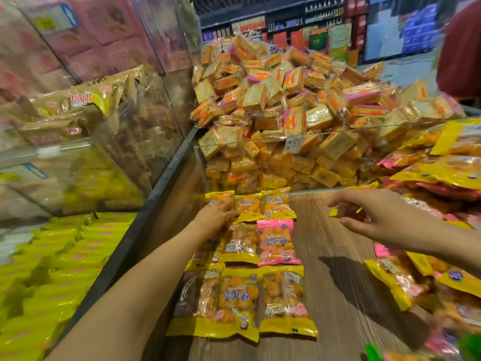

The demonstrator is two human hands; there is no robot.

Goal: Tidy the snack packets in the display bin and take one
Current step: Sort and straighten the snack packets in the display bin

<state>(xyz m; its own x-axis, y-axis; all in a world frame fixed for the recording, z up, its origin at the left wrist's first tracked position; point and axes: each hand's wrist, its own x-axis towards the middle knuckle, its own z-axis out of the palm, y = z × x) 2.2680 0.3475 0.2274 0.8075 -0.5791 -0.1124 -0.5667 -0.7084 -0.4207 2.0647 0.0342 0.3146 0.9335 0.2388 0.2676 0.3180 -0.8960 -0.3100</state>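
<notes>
Yellow packets (242,300) lie in neat rows on the wood floor (333,282) of the bin, with one pink packet (277,242) at the grid's centre-right. My left hand (217,213) rests flat on the far row at 11 o'clock, fingers straight, pressing a packet (221,198) into line; that grip is released, holding nothing. My right hand (374,216) hovers at 2 o'clock, fingers loosely spread, reaching toward a yellow pack (335,211) beyond it; whether it touches that pack I cannot tell, but nothing is grasped. The loose heap (426,183) sits from 2 to 4 o'clock, well apart from the grid.

To do this step well, I judge I should keep the left palm pinning the far row so it does not slide, and feed the next packet in beside the row's right end, face up, edges square. Slippery film will skate; I would set it down, not drop it.
</notes>
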